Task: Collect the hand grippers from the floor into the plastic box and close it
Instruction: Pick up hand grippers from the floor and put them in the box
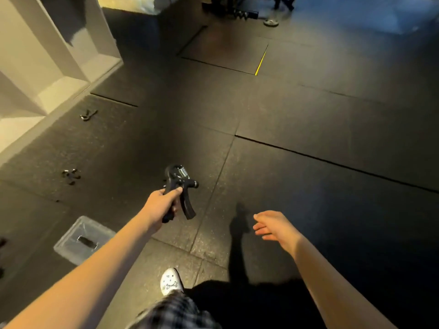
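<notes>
Floor: dark rubber gym tiles with seams fill the frame; a pale shelf unit stands at upper left, and a weight plate lies far off at the top.

Left hand: I see its grip closed around one handle of a black hand gripper, held in the air at the middle of the frame.

Right hand: open, fingers loosely spread, holding nothing, at right of centre.

Held gripper, looks: black, two curved handles splaying downward, a bright coil spring at the top, a short knob sticking out to the right.

Held gripper, handling: I judge it light and rigid, with the spring keeping the handles apart. One handle is enough to carry it; squeezing both would fight the spring for no gain. Dropping it on rubber should do no harm.

Plastic box: clear, at lower left of the frame, on the floor, partly hidden by my left forearm. A dark object shows on or in it; whether that is a handle on a lid or something inside I cannot tell.

Still on the floor: two small dark items at left, one near the shelf base, another below it; they look like more grippers, though blur keeps me from being sure.

Stage: as I read it, collecting is in progress, and the held one goes to the box next.
</notes>
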